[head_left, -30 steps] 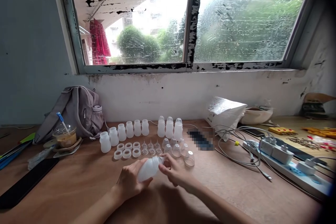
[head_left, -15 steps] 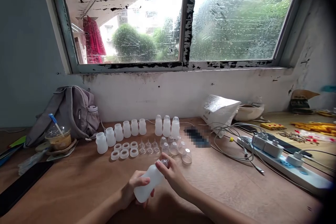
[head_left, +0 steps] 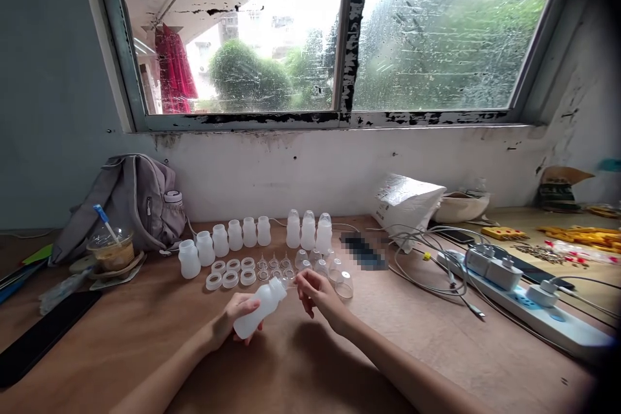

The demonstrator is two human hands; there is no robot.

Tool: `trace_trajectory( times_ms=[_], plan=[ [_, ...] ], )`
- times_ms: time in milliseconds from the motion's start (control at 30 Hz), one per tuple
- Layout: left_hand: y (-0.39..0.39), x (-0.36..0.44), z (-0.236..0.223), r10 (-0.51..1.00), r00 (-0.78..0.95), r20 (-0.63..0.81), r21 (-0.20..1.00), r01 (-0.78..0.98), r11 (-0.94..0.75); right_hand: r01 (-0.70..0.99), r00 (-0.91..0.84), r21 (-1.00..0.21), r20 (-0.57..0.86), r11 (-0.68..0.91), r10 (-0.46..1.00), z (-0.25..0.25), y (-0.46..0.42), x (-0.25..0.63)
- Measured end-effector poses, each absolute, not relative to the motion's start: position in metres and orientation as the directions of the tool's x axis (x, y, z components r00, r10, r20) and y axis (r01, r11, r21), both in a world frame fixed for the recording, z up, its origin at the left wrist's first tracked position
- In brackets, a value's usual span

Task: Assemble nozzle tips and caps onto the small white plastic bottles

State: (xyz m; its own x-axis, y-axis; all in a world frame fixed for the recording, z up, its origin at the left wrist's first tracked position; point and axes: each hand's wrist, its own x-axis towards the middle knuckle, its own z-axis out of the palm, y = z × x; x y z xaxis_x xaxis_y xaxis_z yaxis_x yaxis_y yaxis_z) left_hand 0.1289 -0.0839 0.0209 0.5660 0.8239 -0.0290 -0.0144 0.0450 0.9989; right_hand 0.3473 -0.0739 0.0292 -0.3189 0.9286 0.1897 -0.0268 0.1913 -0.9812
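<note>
My left hand (head_left: 231,318) grips a white plastic bottle (head_left: 259,308), tilted with its neck pointing up and right. My right hand (head_left: 315,294) hovers just right of the bottle's mouth, fingers curled in a pinch; what they hold, if anything, I cannot make out. Behind the hands lie white screw rings (head_left: 229,272), small clear nipples (head_left: 274,266) and clear dome caps (head_left: 343,285). Further back stands a row of open white bottles (head_left: 220,240), and three capped bottles (head_left: 308,230) to their right.
A grey backpack (head_left: 127,203) leans on the wall at left, beside a lidded drink cup (head_left: 111,251). A black slab (head_left: 44,336) lies at the left front. A white bag (head_left: 405,203), cables (head_left: 439,265) and a power strip (head_left: 519,294) fill the right side.
The bottle has swung from lying flat to tilted upright in my left hand. My right hand has come off the bottle's mouth and drawn slightly right.
</note>
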Motion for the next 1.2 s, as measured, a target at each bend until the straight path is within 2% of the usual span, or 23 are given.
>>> trace_trajectory(
  times_ms=[200, 467, 633, 733, 933, 1067, 1200],
  plan=[
    [-0.088, 0.132, 0.028, 0.790, 0.611, -0.057, 0.991, 0.129, -0.028, -0.006, -0.382, -0.975, 0.206, 0.221, 0.901, 0.027, -0.081, 0.343],
    [-0.088, 0.133, 0.028, 0.800, 0.596, -0.077, 0.989, 0.149, -0.016, 0.032, -0.396, -0.947, 0.281, 0.319, 0.874, 0.033, -0.074, 0.354],
    [-0.090, 0.135, 0.031, 0.810, 0.580, -0.088, 0.987, 0.162, -0.008, 0.049, -0.379, -0.982, 0.149, 0.180, 0.913, 0.042, -0.074, 0.358],
    [-0.090, 0.135, 0.032, 0.809, 0.582, -0.089, 0.986, 0.168, -0.012, 0.116, -0.385, -0.979, 0.111, 0.168, 0.916, 0.039, -0.073, 0.358],
    [-0.090, 0.134, 0.026, 0.818, 0.570, -0.073, 0.985, 0.168, -0.029, 0.067, -0.374, -0.949, 0.261, 0.306, 0.890, 0.029, -0.067, 0.358],
    [-0.090, 0.137, 0.022, 0.885, 0.466, 0.012, 1.000, 0.016, -0.022, 0.076, -0.259, -0.925, 0.343, 0.373, 0.903, 0.036, -0.066, 0.363],
    [-0.089, 0.140, 0.023, 0.934, 0.334, 0.125, 0.977, -0.203, -0.059, 0.283, -0.290, -0.846, 0.373, 0.451, 0.881, 0.037, -0.069, 0.365]
  ],
)
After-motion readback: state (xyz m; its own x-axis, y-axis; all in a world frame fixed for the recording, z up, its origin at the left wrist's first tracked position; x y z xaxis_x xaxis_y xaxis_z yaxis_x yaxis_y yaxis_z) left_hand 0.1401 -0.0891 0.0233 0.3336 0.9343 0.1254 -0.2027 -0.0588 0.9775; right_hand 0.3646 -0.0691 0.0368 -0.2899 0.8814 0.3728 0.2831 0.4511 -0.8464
